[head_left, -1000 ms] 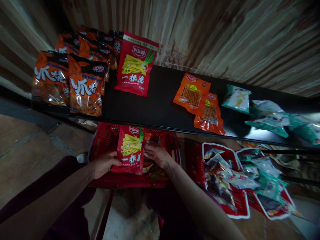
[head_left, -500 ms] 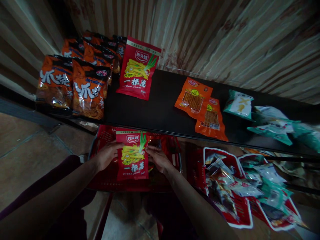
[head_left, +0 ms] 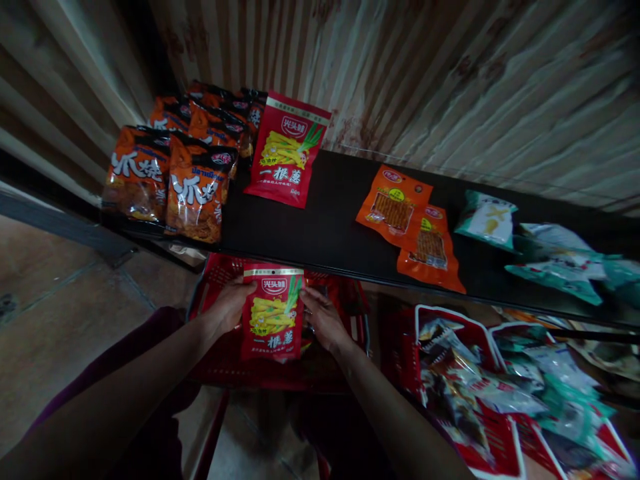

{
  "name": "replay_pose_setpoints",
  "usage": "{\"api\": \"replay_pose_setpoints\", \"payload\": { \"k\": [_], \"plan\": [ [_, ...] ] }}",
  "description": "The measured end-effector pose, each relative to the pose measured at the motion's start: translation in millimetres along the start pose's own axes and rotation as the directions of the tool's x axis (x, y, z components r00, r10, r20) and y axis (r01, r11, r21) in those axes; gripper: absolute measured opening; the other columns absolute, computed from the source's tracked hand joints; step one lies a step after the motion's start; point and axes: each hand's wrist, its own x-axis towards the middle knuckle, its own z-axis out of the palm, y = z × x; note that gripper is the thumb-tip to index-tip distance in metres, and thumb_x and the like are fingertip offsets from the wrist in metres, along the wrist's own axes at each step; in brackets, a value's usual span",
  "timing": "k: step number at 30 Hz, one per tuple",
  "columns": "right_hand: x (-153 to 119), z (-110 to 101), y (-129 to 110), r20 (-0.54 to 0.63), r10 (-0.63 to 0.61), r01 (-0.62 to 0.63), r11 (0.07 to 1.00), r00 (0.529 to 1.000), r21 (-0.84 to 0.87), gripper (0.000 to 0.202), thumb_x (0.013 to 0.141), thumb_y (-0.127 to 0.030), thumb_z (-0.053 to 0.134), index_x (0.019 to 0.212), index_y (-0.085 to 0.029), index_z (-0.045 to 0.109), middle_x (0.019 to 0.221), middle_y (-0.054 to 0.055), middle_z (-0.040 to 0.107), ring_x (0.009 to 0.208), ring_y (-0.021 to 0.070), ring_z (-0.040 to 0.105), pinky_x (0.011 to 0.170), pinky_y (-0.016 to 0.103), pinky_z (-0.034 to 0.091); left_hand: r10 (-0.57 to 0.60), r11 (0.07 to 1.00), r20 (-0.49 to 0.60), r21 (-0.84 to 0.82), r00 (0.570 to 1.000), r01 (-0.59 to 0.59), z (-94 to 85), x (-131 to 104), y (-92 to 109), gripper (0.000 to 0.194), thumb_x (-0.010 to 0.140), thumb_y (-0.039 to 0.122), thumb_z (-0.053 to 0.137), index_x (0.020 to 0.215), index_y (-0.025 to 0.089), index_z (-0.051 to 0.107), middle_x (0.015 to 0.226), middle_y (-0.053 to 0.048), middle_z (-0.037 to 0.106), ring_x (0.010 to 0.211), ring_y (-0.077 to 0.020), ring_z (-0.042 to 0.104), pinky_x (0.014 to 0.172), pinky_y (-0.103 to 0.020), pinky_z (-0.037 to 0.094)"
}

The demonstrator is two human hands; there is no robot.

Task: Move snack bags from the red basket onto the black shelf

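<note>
Between my two hands is a red snack bag (head_left: 273, 313) with yellow sticks and a green onion printed on it, its front facing up at me. My left hand (head_left: 233, 307) grips its left edge and my right hand (head_left: 323, 317) its right edge, both closed on it. The bag is over a red basket (head_left: 220, 370), in which other packets are partly hidden. A matching red snack bag (head_left: 287, 152) stands upright on the black shelf (head_left: 300, 230), beside several orange and black snack bags (head_left: 196, 193).
Flat orange packets (head_left: 393, 207) lie mid-shelf; green and white bags (head_left: 487, 219) lie farther right. Below the shelf, at right, stand red baskets with white rims (head_left: 517, 440), filled with assorted packets. A striped curtain (head_left: 390, 80) hangs behind the shelf.
The whole scene has shifted slightly right and down as my view moved. Both hands keep their hold on the red snack bag, which stays above the basket.
</note>
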Motion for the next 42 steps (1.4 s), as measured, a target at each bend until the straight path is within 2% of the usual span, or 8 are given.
{"api": "replay_pose_setpoints", "payload": {
  "k": [6,9,16,22,28,37,39,42],
  "plan": [
    [-1.3,6.2,-5.0,-0.021,-0.022,0.023,0.997,1.000,0.074,0.034,0.051,-0.040,0.083,0.075,-0.021,0.069,0.074,0.001,0.073,0.067,0.0153,0.065,0.062,0.026,0.048,-0.028,0.997,-0.002,0.073,1.000,0.028,3.6,-5.2,-3.0,0.026,0.077,0.004,0.053,0.100,0.011,0.062,0.068,-0.007,0.071,0.066,-0.0218,0.069,0.065,-0.033,0.055],
    [0.4,5.4,-3.0,-0.029,-0.034,0.036,0.996,0.999,0.084,0.033,0.051,-0.039,0.083,0.075,-0.020,0.070,0.075,0.000,0.073,0.065,0.0135,0.064,0.061,0.025,0.047,-0.026,0.993,-0.060,0.112,0.998,0.033,3.4,-5.7,-2.7,0.026,0.077,0.007,0.056,0.101,0.013,0.061,0.071,-0.007,0.071,0.067,-0.0225,0.069,0.065,-0.034,0.055],
    [3.5,6.8,-0.3,-0.053,-0.045,0.050,0.994,0.998,0.097,0.033,0.049,-0.039,0.084,0.070,-0.020,0.067,0.068,-0.002,0.070,0.057,0.0113,0.060,0.054,0.022,0.045,-0.001,0.994,0.031,0.113,1.000,-0.003,-5.2,-2.5,-5.9,0.035,0.069,0.017,0.069,0.103,0.013,0.061,0.077,-0.008,0.072,0.072,-0.0237,0.069,0.062,-0.032,0.053],
    [1.8,10.8,-2.2,-0.027,-0.059,0.061,0.991,0.998,0.119,0.033,0.050,-0.040,0.083,0.069,-0.021,0.066,0.062,-0.002,0.068,0.049,0.0115,0.056,0.045,0.023,0.041,-0.003,0.982,-0.026,0.190,1.000,0.008,-15.5,5.1,-9.3,0.038,0.064,0.027,0.073,0.099,0.016,0.063,0.081,-0.008,0.073,0.069,-0.0233,0.069,0.059,-0.031,0.051],
    [0.6,11.4,-4.0,-0.002,-0.074,0.074,0.992,0.997,0.106,0.032,0.049,-0.041,0.083,0.067,-0.020,0.066,0.066,0.000,0.070,0.054,0.0139,0.060,0.051,0.025,0.046,0.020,0.992,0.011,0.124,1.000,-0.021,-9.0,-0.8,-5.2,0.042,0.060,0.022,0.073,0.100,0.014,0.064,0.076,-0.006,0.073,0.073,-0.0237,0.069,0.062,-0.031,0.053],
    [3.0,16.2,-5.2,-0.035,-0.071,0.075,0.988,0.997,0.135,0.032,0.046,-0.037,0.085,0.065,-0.020,0.065,0.065,-0.002,0.069,0.058,0.0138,0.061,0.061,0.027,0.048,0.017,0.990,-0.009,0.138,1.000,-0.015,-4.8,-5.9,0.6,0.030,0.070,0.018,0.064,0.100,0.016,0.064,0.075,-0.005,0.072,0.070,-0.0224,0.068,0.061,-0.031,0.052],
    [4.8,15.4,-4.5,-0.046,-0.074,0.079,0.988,0.996,0.130,0.033,0.046,-0.038,0.085,0.066,-0.021,0.065,0.066,-0.001,0.069,0.062,0.0156,0.062,0.063,0.029,0.049,0.018,0.985,0.024,0.169,1.000,-0.021,-11.6,-2.2,1.1,0.026,0.071,0.020,0.065,0.097,0.016,0.066,0.080,-0.007,0.073,0.073,-0.0222,0.069,0.065,-0.031,0.052],
    [8.0,11.9,-3.6,-0.057,-0.071,0.078,0.987,0.996,0.141,0.032,0.046,-0.036,0.085,0.066,-0.021,0.065,0.067,0.000,0.069,0.064,0.0167,0.063,0.064,0.030,0.049,0.027,0.972,0.151,0.227,0.988,-0.061,-27.1,3.1,0.4,0.030,0.068,0.022,0.071,0.097,0.015,0.067,0.093,-0.009,0.073,0.085,-0.0210,0.068,0.078,-0.030,0.050]
  ]
}}
